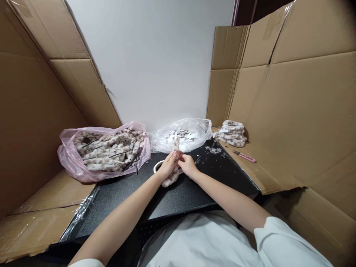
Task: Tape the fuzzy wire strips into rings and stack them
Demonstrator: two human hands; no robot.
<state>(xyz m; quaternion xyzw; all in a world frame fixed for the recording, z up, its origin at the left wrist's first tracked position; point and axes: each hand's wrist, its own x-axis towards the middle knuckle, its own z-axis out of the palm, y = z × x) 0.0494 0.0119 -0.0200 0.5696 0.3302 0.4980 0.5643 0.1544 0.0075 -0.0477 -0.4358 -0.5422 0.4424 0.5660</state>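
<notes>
A fluffy, mottled white-and-brown strip (170, 180) is held over the middle of the black table (119, 202). My left hand (167, 165) is closed round it, with one end sticking up above the fingers and a loop hanging below. Close against it on the right, my right hand (187, 165) pinches the same strip with its fingertips. Part of a white ring (155, 167), like a tape roll, shows behind my left hand. The fingers partly hide the spot where both hands meet.
At the left lies a pink plastic bag (68, 157) full of fluffy strips and dark cords. A clear bag (201, 128) with small labels stands behind my hands. On the right are stacked fluffy loops (233, 134) and a pink-handled cutter (247, 157). Cardboard walls flank the table.
</notes>
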